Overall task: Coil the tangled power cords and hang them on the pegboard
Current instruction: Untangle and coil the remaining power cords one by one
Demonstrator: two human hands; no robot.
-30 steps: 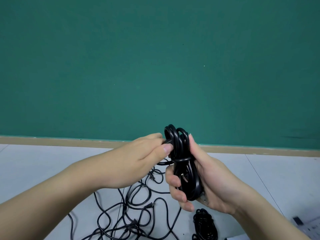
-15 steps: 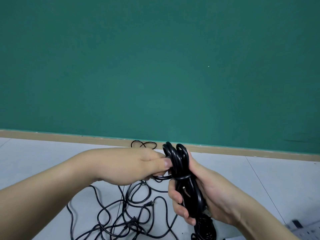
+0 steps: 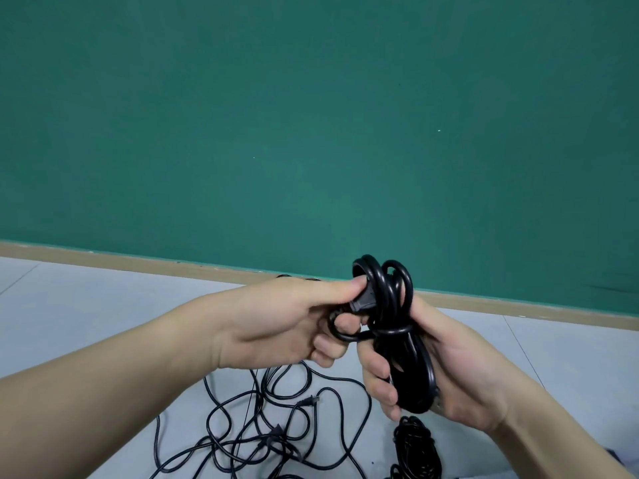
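Head view. Right hand (image 3: 446,368) closed around the lower half of a coiled black cord (image 3: 397,326), held upright in front of the green wall (image 3: 311,115). One turn is wrapped crosswise round the bundle's waist. Left hand (image 3: 276,326) pinches the plug end (image 3: 362,302) between thumb and forefinger, right against the top loops; a short slack loop hangs under its fingers.

On the floor (image 3: 86,305) below: a loose tangle of cords (image 3: 262,430) with at least one plug visible, and a second finished bundle (image 3: 415,447) just under the right hand. Pegboard not in view.

Risks, as judged:
- The waist wrap is a single turn. If the plug is not tucked through a loop, the wrap likely slackens and the coil springs open when the right hand eases.
- The slack loop by the left hand may snag on fingers as the plug is pushed through.
- Top loops are uneven; one could slip free and unwind.
- Cannot tell whether the tail trails into the floor tangle; if so, lifting drags it along.
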